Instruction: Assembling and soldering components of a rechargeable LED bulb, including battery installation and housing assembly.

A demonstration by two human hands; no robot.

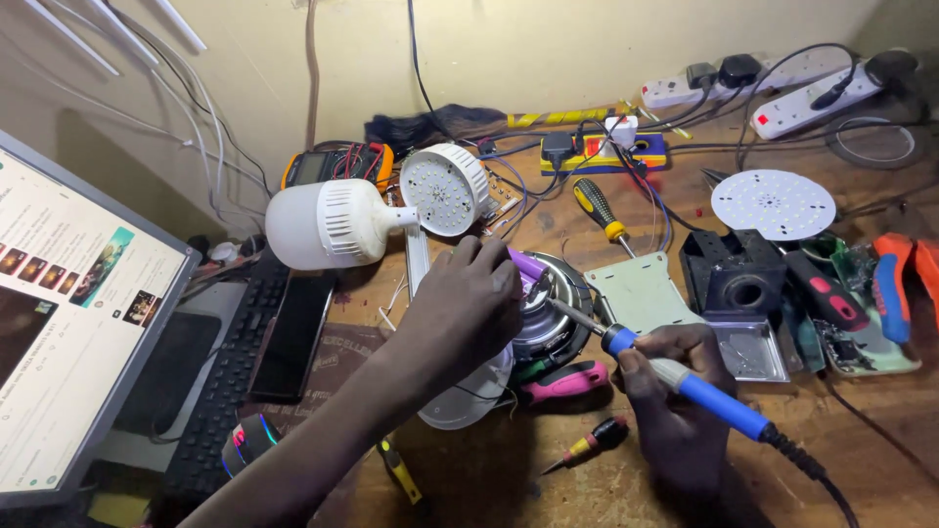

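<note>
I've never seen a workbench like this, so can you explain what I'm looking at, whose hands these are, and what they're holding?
This is one picture from a camera worn on a person's head, looking down at their own two bare hands over a cluttered wooden bench. The right hand holds a blue soldering iron, its tip pointing at a round metal part. The left hand rests on that part and pinches something purple; what it is I cannot tell. Around them lie a white lamp bulb, a round LED disc, screwdrivers, a meter, power strips and wires. At the left stand a monitor, a keyboard and a phone.
</note>
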